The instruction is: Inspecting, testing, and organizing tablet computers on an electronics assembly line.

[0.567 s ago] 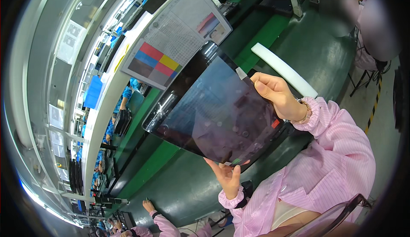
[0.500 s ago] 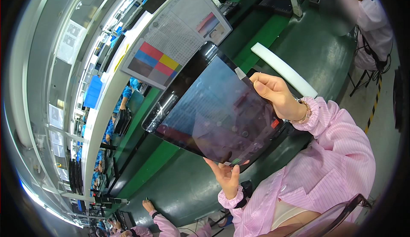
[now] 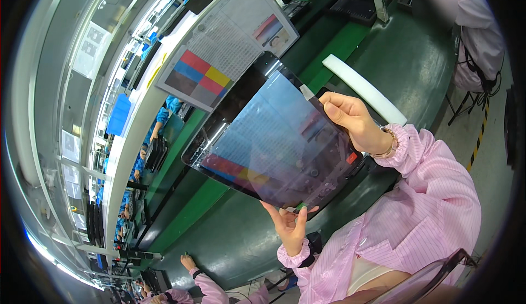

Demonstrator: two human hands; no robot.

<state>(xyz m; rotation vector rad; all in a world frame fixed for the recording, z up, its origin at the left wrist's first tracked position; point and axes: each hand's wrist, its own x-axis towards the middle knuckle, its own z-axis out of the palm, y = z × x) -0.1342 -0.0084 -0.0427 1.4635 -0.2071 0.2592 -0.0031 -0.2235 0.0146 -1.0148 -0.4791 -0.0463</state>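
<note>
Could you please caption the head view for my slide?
Both hands, left and right, hold a dark glossy tablet above a green workbench.

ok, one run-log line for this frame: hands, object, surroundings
left hand: props tablet's lower edge | right hand: grips far edge | tablet: dark glossy screen, tilted, above green bench | white bar behind

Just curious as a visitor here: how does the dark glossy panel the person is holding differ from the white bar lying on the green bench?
The dark glass panel is broad, flat and mirror-glossy, showing reflections; the white bar is narrow, long and matte. The panel is held up, tilted, between the left hand at its lower edge and the right hand at its upper edge; the bar lies untouched on the green bench. Both have rounded corners.
</note>
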